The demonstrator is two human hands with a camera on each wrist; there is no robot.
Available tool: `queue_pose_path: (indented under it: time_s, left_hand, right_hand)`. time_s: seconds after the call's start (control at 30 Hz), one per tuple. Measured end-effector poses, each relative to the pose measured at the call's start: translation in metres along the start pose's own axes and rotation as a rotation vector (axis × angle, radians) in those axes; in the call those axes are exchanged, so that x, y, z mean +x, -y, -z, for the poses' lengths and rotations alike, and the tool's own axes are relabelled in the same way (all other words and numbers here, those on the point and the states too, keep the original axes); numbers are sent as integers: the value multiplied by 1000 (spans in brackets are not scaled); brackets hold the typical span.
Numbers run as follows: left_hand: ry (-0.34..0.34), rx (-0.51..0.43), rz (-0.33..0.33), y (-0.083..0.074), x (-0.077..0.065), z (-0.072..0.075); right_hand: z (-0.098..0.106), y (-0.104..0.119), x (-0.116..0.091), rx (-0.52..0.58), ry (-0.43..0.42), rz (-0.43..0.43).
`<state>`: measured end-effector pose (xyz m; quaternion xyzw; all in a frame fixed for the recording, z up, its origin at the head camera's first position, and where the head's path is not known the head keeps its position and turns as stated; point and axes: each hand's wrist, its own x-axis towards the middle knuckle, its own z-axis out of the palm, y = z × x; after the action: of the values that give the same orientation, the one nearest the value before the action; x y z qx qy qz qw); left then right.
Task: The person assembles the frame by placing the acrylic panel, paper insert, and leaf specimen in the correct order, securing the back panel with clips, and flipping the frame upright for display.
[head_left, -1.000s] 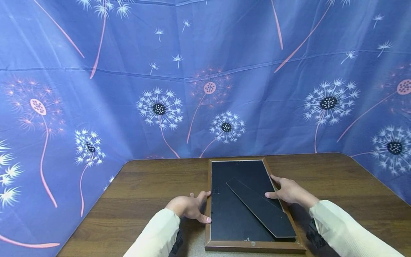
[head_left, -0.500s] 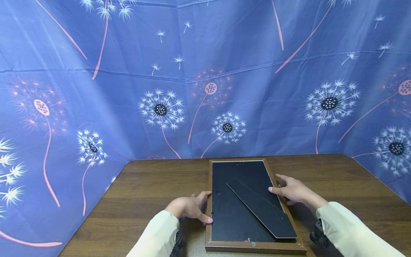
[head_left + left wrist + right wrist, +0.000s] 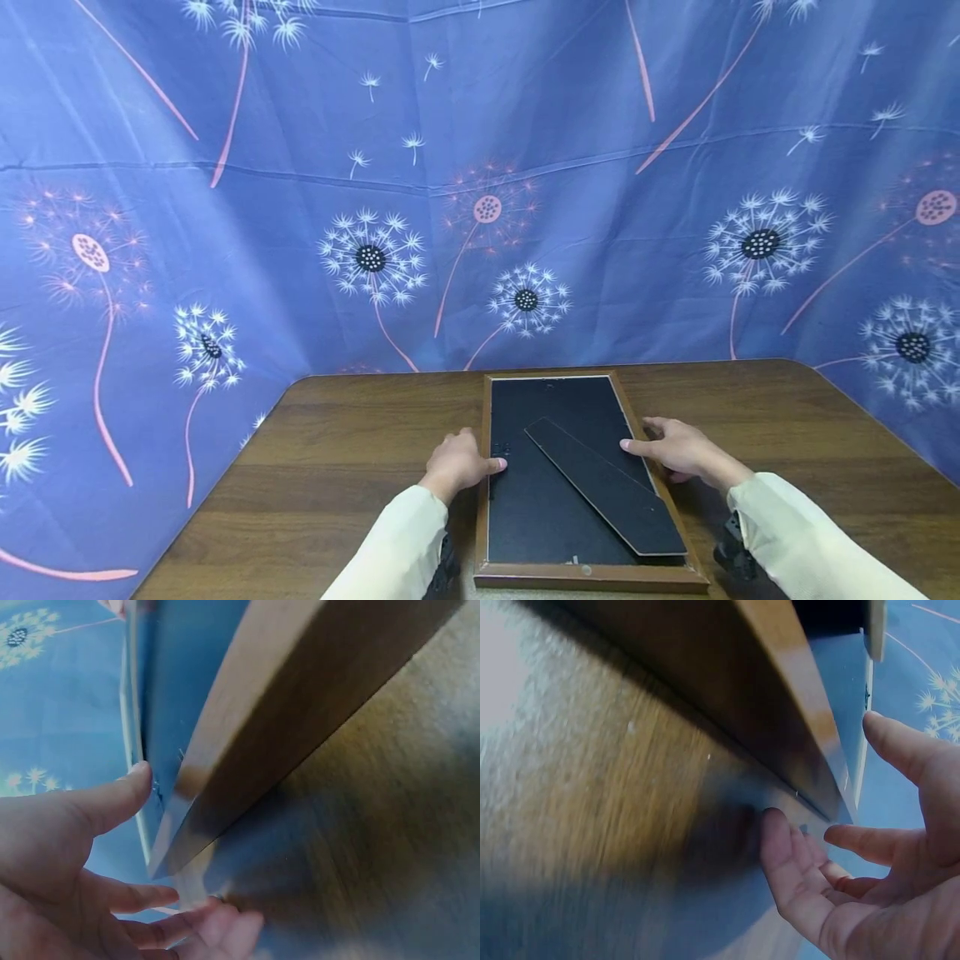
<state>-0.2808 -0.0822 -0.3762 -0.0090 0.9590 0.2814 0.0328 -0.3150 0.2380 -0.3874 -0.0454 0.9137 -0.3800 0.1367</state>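
Note:
A picture frame (image 3: 588, 573) lies face down on the wooden table, with its black backing board (image 3: 547, 517) up. A black easel stand (image 3: 607, 492) slants across the board. At the frame's left side is my left hand (image 3: 457, 463); its thumb reaches over the wooden rim and the other fingers stay outside, close to the tabletop, as the left wrist view shows. My right hand (image 3: 678, 450) is at the opposite side, thumb over the rim. In the right wrist view its fingers (image 3: 776, 844) are loosely bent beside the frame's outer wall.
The brown wooden table (image 3: 337, 467) extends to both sides of the frame. Behind it and at the sides hangs a blue cloth (image 3: 285, 100) printed with dandelions. A dark wrist device (image 3: 738, 550) sits under the right sleeve.
My left hand has moved forward along the frame's left side, its thumb now farther over the board. The right hand has shifted slightly outward from the board. The frame stays in place.

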Motion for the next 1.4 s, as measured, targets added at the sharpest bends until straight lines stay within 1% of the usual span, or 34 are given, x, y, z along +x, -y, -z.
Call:
queue_pose_path:
  time_s: [0.07,0.13,0.3,0.43,0.6,0.77,0.93,1.03,1.17,1.27,1.4]
  left_hand:
    - [-14,-6,24,-1,3,-2]
    - [-10,-26,49,-2,5,-3]
    - [44,-95,95,-2,9,-3]
    - [77,-165,108,-2,12,-6]
    - [82,-223,92,-2,14,-9]
    - [76,-252,90,-2,16,-12]
    - [77,-283,96,-2,13,-13]
    - [76,-310,98,-1,11,-12]
    - [74,-330,83,1,8,-9]
    - [52,-329,52,0,7,-5]
    - [-4,-301,16,-2,6,0]
  right_hand:
    - [-2,2,1,1,3,-6]
    - [-3,4,3,-2,10,-7]
    - [-6,5,5,-16,6,-14]
    - [-8,6,8,-2,-5,-18]
    - [-9,6,9,68,-14,-34]
    - [-9,6,10,118,-25,-53]
    - [-9,5,10,144,-34,-63]
    - [-8,5,10,148,-46,-54]
    - [-7,7,9,157,-59,-44]
    - [-5,10,7,185,-74,-52]
    - [0,17,3,214,-112,-52]
